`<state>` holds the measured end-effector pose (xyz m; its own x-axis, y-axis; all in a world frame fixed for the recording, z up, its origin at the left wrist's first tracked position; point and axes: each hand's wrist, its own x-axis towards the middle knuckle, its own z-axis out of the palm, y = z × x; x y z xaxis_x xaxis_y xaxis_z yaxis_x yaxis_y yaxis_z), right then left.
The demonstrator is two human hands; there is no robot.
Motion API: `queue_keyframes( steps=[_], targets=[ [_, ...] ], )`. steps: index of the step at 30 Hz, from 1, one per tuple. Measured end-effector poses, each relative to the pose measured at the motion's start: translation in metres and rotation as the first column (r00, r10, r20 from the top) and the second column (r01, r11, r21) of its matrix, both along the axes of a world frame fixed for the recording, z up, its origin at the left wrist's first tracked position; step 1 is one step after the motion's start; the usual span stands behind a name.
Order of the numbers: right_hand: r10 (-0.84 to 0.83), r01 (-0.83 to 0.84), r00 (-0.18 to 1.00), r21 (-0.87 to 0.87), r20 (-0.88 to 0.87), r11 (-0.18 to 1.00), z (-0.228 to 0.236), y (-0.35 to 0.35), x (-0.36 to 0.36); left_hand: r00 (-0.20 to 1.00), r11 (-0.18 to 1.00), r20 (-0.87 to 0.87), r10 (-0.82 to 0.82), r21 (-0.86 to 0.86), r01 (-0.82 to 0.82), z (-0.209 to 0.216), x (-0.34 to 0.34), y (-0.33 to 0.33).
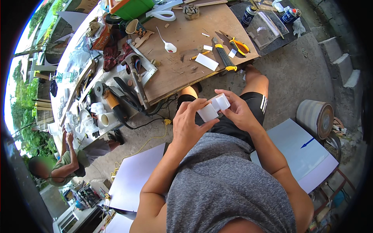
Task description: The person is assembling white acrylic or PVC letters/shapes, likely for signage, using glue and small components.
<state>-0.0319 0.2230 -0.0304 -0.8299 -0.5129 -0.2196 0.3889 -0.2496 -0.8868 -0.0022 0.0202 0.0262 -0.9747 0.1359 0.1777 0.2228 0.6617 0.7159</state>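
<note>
Above my lap, my left hand (187,123) grips a white box-shaped piece (208,112) between thumb and fingers. A smaller white block (222,101) is pinched in my right hand (240,113) against the upper right of the larger piece. The two pieces look to be touching; whether they are joined I cannot tell. On the wooden table (178,79) just beyond lie a flat white rectangle (206,61), a yellow-and-black utility knife (224,54), pliers (239,45), a pencil (197,56) and a small white bottle with a thin nozzle (169,47).
An angle grinder (112,103) and a hammer (136,79) lie at the table's left. Spray cans (249,16) stand at the far right. White sheets (140,174) flank me, and a round bucket (315,117) is to the right. Another person (70,165) works at left.
</note>
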Motion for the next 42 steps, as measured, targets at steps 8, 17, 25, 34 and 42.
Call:
queue_keyframes(
  steps=[8,17,25,34,42],
  targets=[
    [0.015,-0.006,0.997,0.112,-0.072,0.994,-0.012,-0.004,0.007,0.997,0.995,0.015,-0.073,-0.068,0.074,0.004,0.000,-0.002],
    [0.049,-0.013,0.988,0.244,-0.144,0.970,-0.003,-0.001,0.004,0.993,0.997,0.105,-0.060,-0.051,0.066,0.004,-0.001,-0.002],
    [0.053,-0.010,0.988,0.278,-0.148,0.960,-0.004,0.000,0.004,0.990,0.996,0.113,-0.081,-0.039,0.086,-0.002,-0.002,-0.003],
    [0.061,-0.019,0.991,0.313,-0.123,0.950,0.001,-0.002,0.005,0.986,0.999,0.161,-0.034,-0.010,0.036,-0.009,0.005,-0.006],
    [0.063,-0.011,0.985,0.311,-0.158,0.950,-0.003,-0.001,0.006,0.984,0.999,0.174,-0.030,0.026,0.026,-0.008,0.004,-0.009]
  ],
)
